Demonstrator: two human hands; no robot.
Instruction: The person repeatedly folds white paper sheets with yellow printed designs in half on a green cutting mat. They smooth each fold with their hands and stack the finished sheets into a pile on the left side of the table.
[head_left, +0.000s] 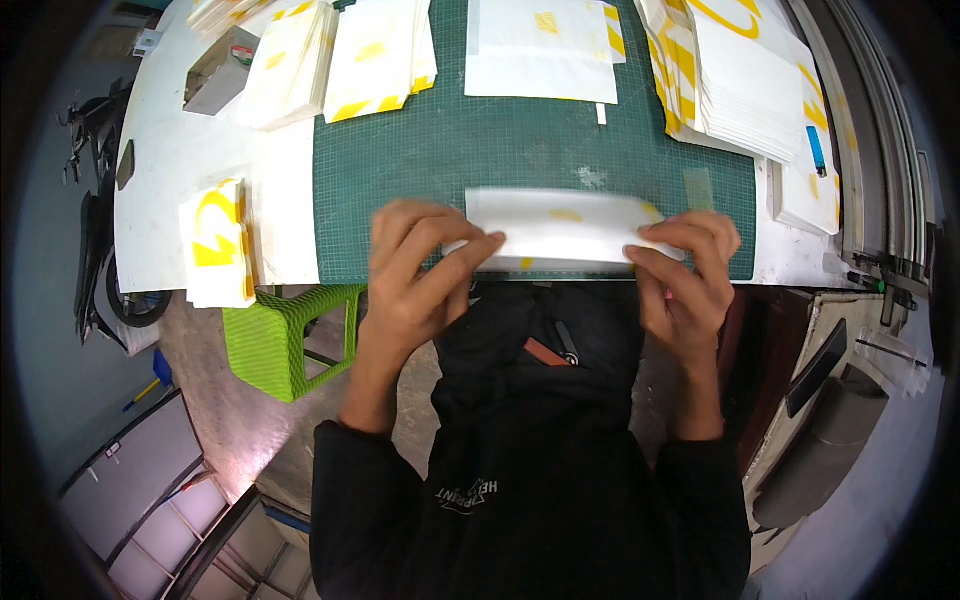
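Between my two hands a white sheet of paper (560,232) with small yellow marks is bent over near the front edge of the green cutting mat (450,145). My left hand (420,265) pinches the sheet's left end between thumb and fingers. At the right end, my right hand (688,265) pinches it the same way. The sheet is slightly blurred. Farther back on the mat lies a flat white paper piece (540,80) with yellow print, a small white strip (601,114) just below it.
Stacks of white and yellow paper stand at the back left (290,65) and back right (745,85), the latter beside a blue lighter (816,150). A grey box (215,85) and a folded stack (217,245) sit at left. A green stool (270,340) stands below the table.
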